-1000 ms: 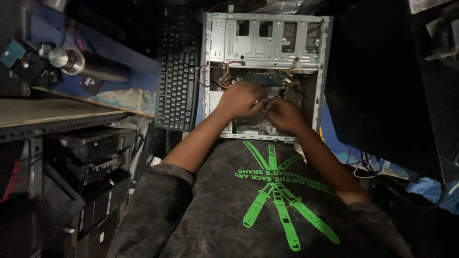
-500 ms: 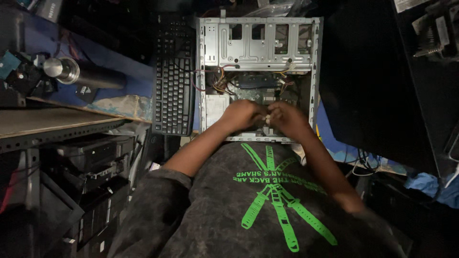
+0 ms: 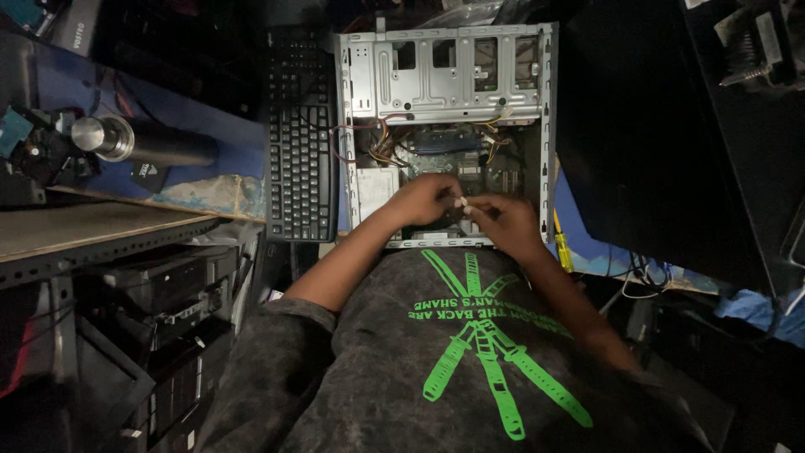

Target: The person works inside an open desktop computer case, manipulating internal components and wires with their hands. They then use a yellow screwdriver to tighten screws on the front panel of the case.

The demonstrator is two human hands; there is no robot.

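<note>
Person's own limbs: left hand (image 3: 423, 200) and right hand (image 3: 506, 223), both bare forearms reaching forward from short grey sleeves, wrists angled inward, hands meeting fingertip to fingertip, fingers curled and pinched closed at the point of contact.

Single head-worn view looked steeply down from above the person's chest, facing forward over the open computer case (image 3: 444, 126) at mid distance. Keyboard (image 3: 300, 143) sat left, dark panel (image 3: 646, 134) right, shirt nearest. No second view shared anything.
</note>
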